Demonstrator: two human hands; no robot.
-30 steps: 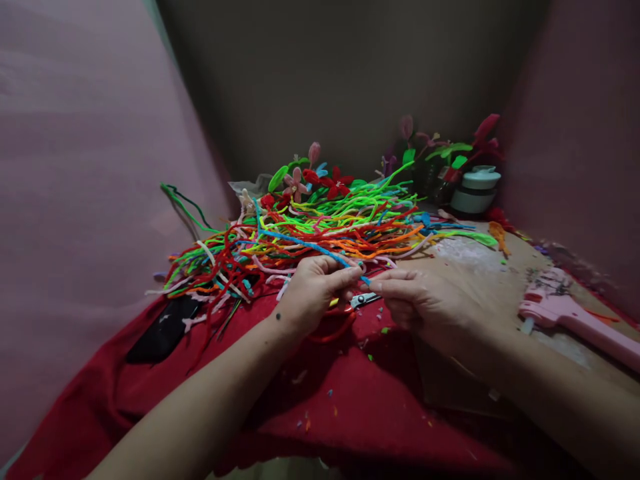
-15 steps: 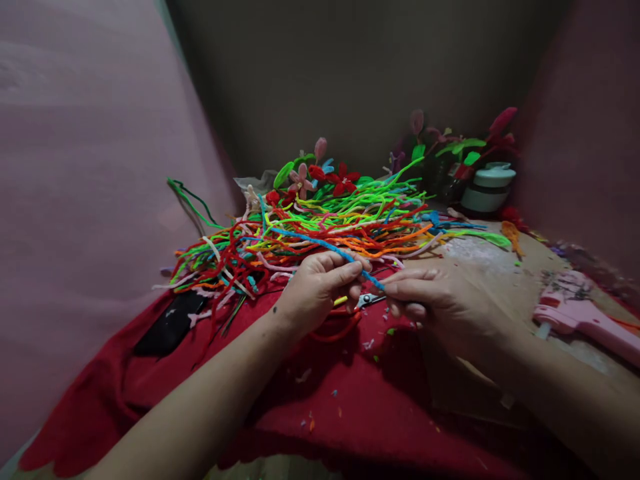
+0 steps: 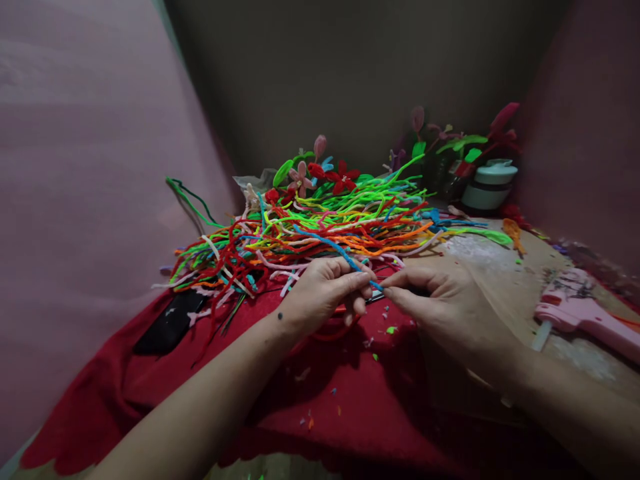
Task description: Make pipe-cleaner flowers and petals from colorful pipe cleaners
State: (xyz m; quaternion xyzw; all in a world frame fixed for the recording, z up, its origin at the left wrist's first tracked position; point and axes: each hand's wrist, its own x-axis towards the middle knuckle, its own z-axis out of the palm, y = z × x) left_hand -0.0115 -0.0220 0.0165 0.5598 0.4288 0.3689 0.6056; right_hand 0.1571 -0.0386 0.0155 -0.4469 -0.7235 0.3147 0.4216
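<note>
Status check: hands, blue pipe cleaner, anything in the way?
Left hand pinching blue pipe cleaner. Right hand pinching its near end. Scissors close by, partly hidden behind hands.

Small craft corner, makeshift workshop setup; home or shop, can't tell. Landmark: heap of coloured fuzzy stems (image 3: 325, 230), clearly craft stock. Behind heap: fuzzy handmade flowers (image 3: 343, 178), dark wall (image 3: 370, 73). Right of heap: pink glue gun (image 3: 573, 315) on brown board (image 3: 505, 280). In front of heap: red cloth (image 3: 370, 413) with scalloped edge, bits of clippings (image 3: 391, 330) scattered over it, so cutting spot. Left-front of heap: black phone-like slab (image 3: 167, 325).
</note>
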